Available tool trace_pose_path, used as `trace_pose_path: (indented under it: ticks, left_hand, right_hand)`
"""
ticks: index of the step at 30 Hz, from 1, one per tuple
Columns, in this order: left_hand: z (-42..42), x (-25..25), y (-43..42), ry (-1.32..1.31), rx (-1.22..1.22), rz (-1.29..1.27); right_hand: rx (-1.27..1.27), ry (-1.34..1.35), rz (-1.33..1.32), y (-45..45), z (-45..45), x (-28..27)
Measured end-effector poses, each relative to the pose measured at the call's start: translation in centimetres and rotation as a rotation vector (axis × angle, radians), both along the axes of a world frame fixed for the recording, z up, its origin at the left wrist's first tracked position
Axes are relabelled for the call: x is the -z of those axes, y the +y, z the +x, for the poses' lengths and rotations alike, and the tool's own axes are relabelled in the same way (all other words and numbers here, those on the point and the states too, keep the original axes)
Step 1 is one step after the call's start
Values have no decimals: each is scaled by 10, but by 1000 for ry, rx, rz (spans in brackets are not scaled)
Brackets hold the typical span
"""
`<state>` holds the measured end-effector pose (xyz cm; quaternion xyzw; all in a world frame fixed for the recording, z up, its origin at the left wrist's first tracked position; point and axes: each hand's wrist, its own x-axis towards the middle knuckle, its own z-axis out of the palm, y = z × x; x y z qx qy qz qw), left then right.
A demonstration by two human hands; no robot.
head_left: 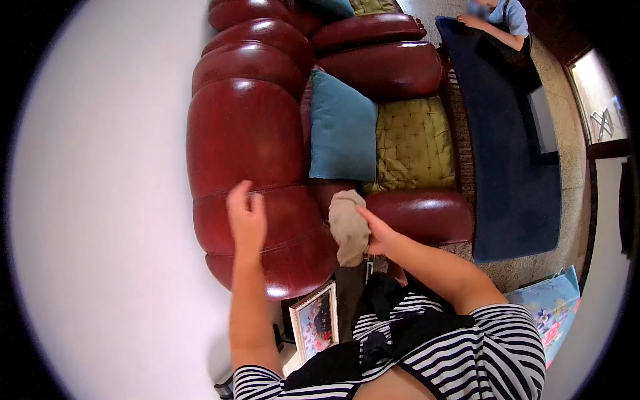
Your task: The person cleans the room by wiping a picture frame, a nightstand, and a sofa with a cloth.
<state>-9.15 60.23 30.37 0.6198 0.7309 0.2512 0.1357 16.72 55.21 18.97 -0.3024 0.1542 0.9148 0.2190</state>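
My right hand point(378, 232) grips a crumpled beige cloth point(348, 227) in front of the sofa's near armrest point(420, 217). Most of its fingers are hidden behind the cloth; the thumb lies along the cloth's edge. My left hand point(247, 217) is over the back of the dark red leather sofa point(243, 140), slightly blurred. Its thumb and fingers stand apart, with nothing held. Whether it touches the leather I cannot tell.
A blue cushion point(341, 130) leans on the sofa above an olive tufted seat pad point(417, 147). A long table with a dark blue cover point(513, 180) stands to the right, with a person point(510, 23) at its far end. Close by are a framed picture point(317, 323) and a floral bag point(550, 310).
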Motion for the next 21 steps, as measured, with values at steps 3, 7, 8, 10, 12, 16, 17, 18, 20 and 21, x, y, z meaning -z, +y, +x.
trace_pose_path:
  ticks: [3, 7, 8, 10, 12, 16, 17, 18, 20, 21]
  left_hand:
    - [-61, 2, 37, 384, -63, 144]
    - [-86, 30, 46, 621, -212, 9]
    - [-86, 37, 48, 633, -262, -4]
    - [-84, 39, 51, 631, -264, -4]
    - [-86, 40, 50, 631, -270, -24]
    - [-87, 44, 51, 651, -280, -24]
    - [-88, 45, 50, 645, -288, -19]
    - [-89, 46, 50, 651, -275, -14]
    - [-92, 47, 51, 654, -274, 0]
    - [-92, 47, 51, 654, -265, 5]
  right_hand:
    - [212, -13, -58, 37, -10, 36]
    - [284, -156, -36, 115, -46, 9]
    - [307, -126, 2, 133, -57, 18]
    - [352, -72, 71, 164, -79, 46]
    - [376, -71, 113, 190, -91, 56]
    - [23, -218, 220, 220, -99, 88]
    - [-120, -279, 298, 223, -97, 88]
    - [-206, -275, 407, 224, -94, 88]
    - [-358, -503, 575, 226, -95, 86]
    - [-505, -728, 729, 229, -94, 85]
